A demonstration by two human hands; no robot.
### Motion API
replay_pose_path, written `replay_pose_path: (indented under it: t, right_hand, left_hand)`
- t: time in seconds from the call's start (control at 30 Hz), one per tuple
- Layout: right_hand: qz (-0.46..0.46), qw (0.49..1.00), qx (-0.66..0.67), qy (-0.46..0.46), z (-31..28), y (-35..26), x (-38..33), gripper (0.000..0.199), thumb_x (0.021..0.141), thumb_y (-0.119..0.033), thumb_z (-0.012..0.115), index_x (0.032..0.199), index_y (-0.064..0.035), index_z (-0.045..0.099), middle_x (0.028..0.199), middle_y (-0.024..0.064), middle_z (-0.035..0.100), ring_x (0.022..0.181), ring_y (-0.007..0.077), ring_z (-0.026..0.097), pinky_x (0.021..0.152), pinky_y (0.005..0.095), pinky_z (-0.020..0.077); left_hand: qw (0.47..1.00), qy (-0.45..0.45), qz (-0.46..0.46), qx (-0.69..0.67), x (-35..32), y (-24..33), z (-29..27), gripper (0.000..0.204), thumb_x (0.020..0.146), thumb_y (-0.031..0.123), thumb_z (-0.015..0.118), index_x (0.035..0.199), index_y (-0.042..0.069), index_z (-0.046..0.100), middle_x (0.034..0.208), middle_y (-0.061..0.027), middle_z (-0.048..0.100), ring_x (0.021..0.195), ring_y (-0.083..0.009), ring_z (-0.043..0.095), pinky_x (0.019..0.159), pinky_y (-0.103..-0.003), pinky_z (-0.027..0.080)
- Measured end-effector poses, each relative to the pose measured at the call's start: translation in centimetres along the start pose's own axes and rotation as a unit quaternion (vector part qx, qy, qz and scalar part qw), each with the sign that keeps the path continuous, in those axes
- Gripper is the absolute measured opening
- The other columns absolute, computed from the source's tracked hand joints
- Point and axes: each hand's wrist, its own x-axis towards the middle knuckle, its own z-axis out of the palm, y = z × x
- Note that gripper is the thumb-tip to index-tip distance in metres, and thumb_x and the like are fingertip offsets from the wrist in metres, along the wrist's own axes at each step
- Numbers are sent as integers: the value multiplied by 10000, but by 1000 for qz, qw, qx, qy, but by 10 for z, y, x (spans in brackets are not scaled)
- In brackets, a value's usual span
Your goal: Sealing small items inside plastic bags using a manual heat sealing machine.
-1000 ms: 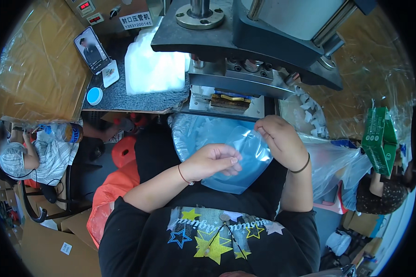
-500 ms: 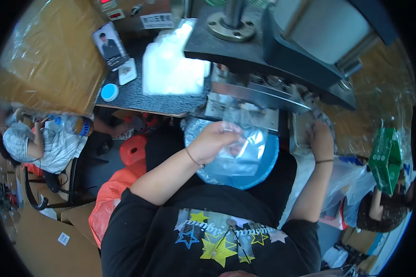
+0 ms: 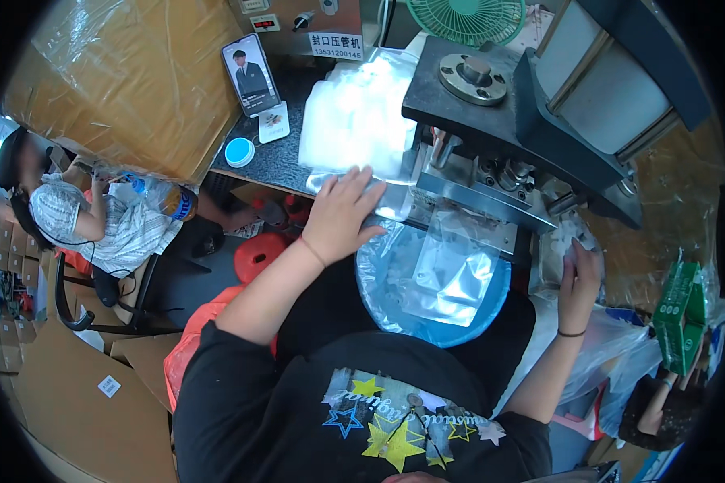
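left hand (image 3: 342, 213), fingers spread flat, presses the stack of clear bags (image 3: 354, 129) at the desk (image 3: 258, 161) edge, beside the press machine (image 3: 524, 121); judged step: taking one bag. right hand (image 3: 580, 278) pinches small parts; its grip looks closed. blue basin (image 3: 379, 282) crowds the lap.

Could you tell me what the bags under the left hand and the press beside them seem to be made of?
Bags: thin clear plastic film, by their see-through, glossy, crinkled look. Press: apparently metal, with a dark painted top plate and bare silvery parts beneath. The left hand rests on the stack's near edge.
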Motion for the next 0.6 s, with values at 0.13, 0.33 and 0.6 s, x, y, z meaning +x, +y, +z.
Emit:
replay_pose_path:
  t: [0.13,0.33,0.6]
  right_hand:
    - [2,995,94,23,5,-48,-13,234,954,-50,539,1164,6,625,1082,210,633,994,372,617,886,411,483]
    - [-160,930,315,-100,16,-119,6,105,950,-71,575,983,13,630,902,129,637,787,262,605,737,348,486]
    - [-131,937,317,-63,10,-121,21,114,920,-108,638,952,-2,664,863,91,651,784,218,598,719,320,479]
  left_hand:
    - [970,29,-69,-233,-16,11,-11,241,1000,171,569,1177,28,649,1132,-128,677,1040,-303,649,909,-398,494]
    - [790,-104,-197,-572,-17,58,-29,117,934,77,666,960,-28,709,908,-73,724,845,-102,673,784,-258,534]
    - [624,-231,-187,-723,-25,106,-4,251,1033,220,579,1060,-8,682,1001,-83,730,925,-151,684,863,-293,526]
